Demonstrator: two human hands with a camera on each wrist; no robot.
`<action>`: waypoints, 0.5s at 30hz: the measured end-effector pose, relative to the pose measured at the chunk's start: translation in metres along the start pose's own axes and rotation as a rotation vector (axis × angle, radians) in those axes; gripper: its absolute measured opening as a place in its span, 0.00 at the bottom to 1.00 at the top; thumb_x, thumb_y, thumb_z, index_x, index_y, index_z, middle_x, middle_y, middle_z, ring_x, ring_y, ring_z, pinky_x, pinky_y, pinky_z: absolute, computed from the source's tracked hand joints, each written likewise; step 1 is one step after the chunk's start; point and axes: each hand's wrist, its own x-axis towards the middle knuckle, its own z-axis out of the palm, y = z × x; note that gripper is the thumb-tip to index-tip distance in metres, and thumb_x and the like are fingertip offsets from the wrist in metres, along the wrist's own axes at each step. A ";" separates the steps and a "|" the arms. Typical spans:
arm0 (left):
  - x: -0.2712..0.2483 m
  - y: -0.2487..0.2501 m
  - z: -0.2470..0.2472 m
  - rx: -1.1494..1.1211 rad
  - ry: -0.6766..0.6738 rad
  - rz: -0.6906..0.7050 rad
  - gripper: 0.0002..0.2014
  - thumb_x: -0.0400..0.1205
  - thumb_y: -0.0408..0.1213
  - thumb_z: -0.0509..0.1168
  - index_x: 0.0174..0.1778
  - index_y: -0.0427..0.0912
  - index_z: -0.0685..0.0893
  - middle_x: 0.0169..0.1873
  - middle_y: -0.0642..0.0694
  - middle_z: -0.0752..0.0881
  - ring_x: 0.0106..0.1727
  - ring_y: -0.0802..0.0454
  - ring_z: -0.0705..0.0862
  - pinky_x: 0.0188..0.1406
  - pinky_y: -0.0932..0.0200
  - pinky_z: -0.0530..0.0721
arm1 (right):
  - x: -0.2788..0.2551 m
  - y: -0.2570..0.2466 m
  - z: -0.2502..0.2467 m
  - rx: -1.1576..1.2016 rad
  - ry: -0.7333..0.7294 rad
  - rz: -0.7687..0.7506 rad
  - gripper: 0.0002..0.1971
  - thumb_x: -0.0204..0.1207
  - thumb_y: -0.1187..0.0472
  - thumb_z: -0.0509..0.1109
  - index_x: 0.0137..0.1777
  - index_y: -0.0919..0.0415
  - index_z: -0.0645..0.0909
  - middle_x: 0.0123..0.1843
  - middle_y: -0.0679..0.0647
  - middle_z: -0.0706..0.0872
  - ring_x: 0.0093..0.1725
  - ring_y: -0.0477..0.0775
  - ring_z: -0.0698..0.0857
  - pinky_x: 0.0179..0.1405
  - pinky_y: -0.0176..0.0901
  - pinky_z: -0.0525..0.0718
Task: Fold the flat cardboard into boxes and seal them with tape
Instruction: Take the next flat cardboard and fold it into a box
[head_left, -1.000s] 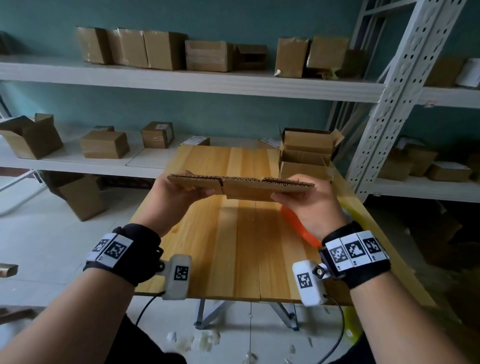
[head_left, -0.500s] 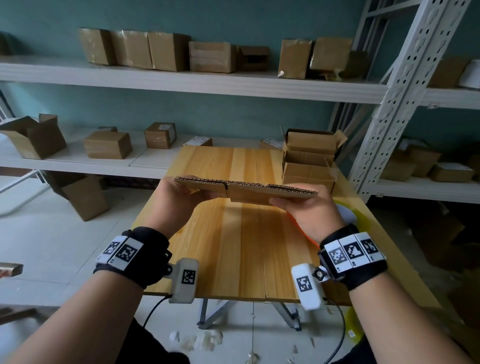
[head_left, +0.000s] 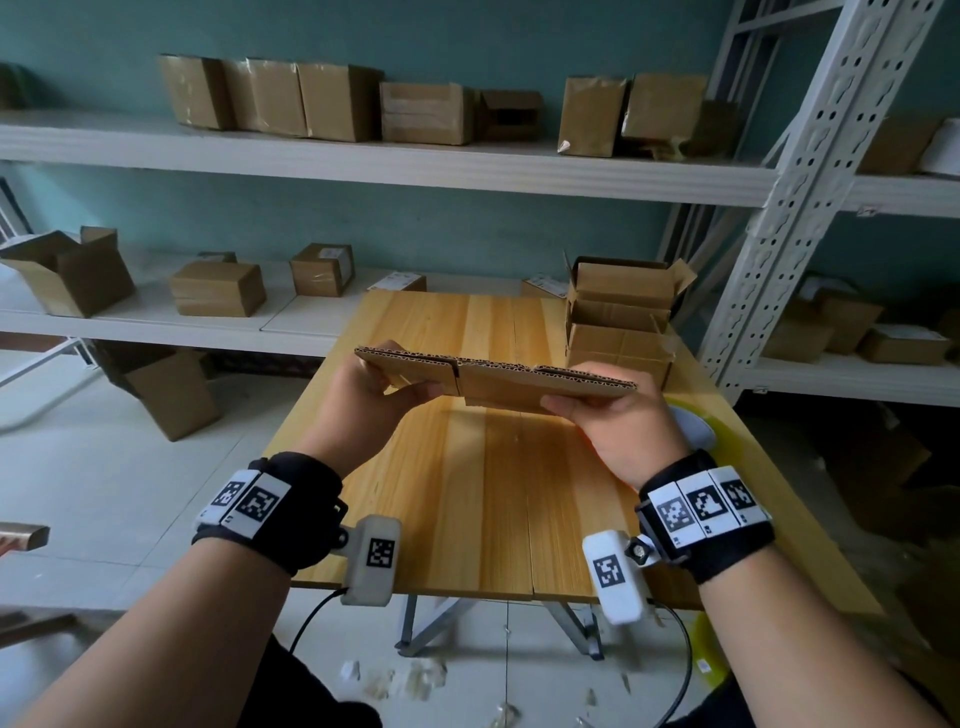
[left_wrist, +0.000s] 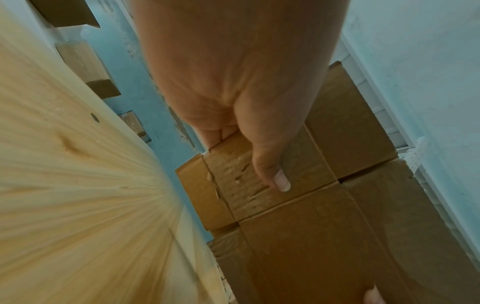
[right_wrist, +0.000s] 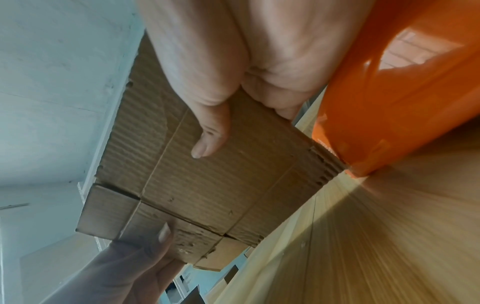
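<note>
At the centre of the head view, above the light pine-plank table, the left hand and the right hand each pinch one end of the flat brown corrugated cardboard blank, thumbs pressed on its near face, held level and edge-on.

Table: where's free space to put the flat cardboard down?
Bare wood runs down the table middle and left, from the far edge to the near edge, under the cardboard. Crowded: far right corner holds stacked boxes; right edge has a tape roll.
</note>
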 end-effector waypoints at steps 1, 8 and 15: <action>0.000 0.001 0.000 -0.009 -0.002 -0.019 0.09 0.79 0.36 0.82 0.51 0.43 0.90 0.45 0.54 0.94 0.48 0.59 0.90 0.50 0.63 0.87 | 0.000 0.000 0.000 0.003 -0.005 -0.007 0.07 0.76 0.64 0.83 0.52 0.56 0.93 0.47 0.45 0.95 0.53 0.41 0.91 0.59 0.31 0.83; -0.005 0.011 0.000 -0.002 -0.026 -0.032 0.21 0.69 0.41 0.88 0.53 0.42 0.88 0.45 0.51 0.94 0.45 0.64 0.90 0.41 0.68 0.86 | -0.001 -0.003 0.001 -0.008 -0.019 -0.046 0.12 0.76 0.66 0.83 0.52 0.47 0.89 0.47 0.44 0.93 0.52 0.38 0.90 0.57 0.29 0.83; -0.005 0.011 -0.001 0.022 -0.114 0.036 0.41 0.63 0.47 0.91 0.72 0.43 0.86 0.62 0.53 0.93 0.67 0.62 0.89 0.67 0.63 0.87 | 0.000 -0.001 0.004 -0.054 -0.012 -0.019 0.16 0.74 0.64 0.85 0.57 0.49 0.86 0.53 0.42 0.92 0.56 0.36 0.88 0.59 0.28 0.82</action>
